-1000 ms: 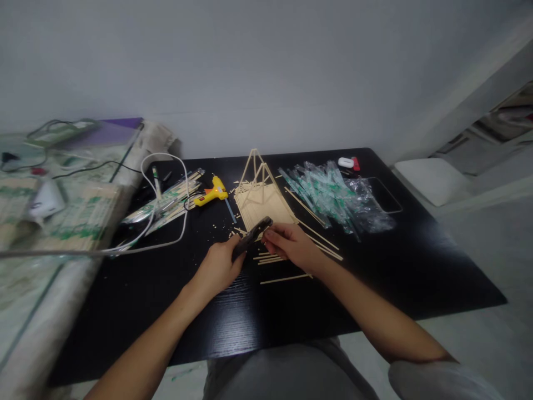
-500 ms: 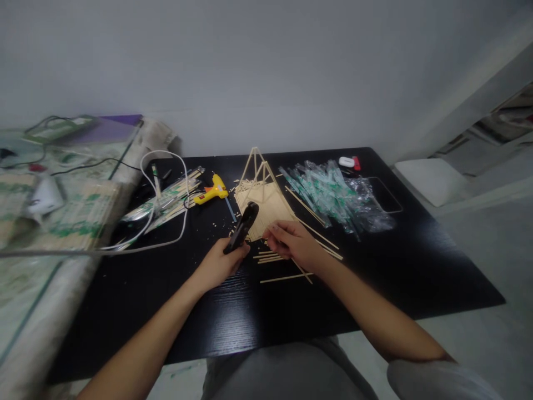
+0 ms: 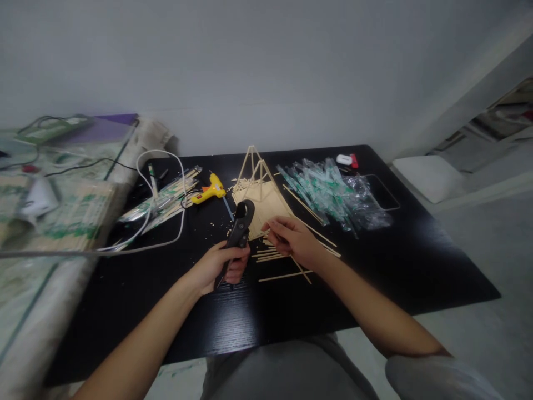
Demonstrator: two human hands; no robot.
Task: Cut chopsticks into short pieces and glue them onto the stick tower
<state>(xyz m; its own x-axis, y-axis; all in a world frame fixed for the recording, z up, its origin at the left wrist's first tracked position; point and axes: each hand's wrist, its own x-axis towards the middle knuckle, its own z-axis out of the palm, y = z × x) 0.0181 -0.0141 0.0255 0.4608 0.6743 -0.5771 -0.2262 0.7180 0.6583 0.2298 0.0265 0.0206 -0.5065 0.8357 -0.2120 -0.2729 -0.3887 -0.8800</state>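
My left hand (image 3: pixel 219 268) is wrapped round the handles of black cutting pliers (image 3: pixel 239 230), whose head points up and away from me. My right hand (image 3: pixel 291 240) pinches a thin wooden stick (image 3: pixel 300 270) just right of the pliers' head; the stick runs down under the hand. Several loose wooden sticks (image 3: pixel 270 256) lie on the black table (image 3: pixel 416 266) below both hands. Behind them stands a stick model (image 3: pixel 260 191) with a flat base and a pointed frame.
A yellow glue gun (image 3: pixel 210 189) lies left of the model, with a white cable (image 3: pixel 177 189) looping beside it. A heap of clear plastic wrappers (image 3: pixel 333 191) sits to the right. Packs of sticks and clutter (image 3: pixel 62 211) cover the left side.
My left hand drew back toward me and swung the pliers from pointing right at my right hand to standing upright. My right hand shifted slightly, still pinching a stick.
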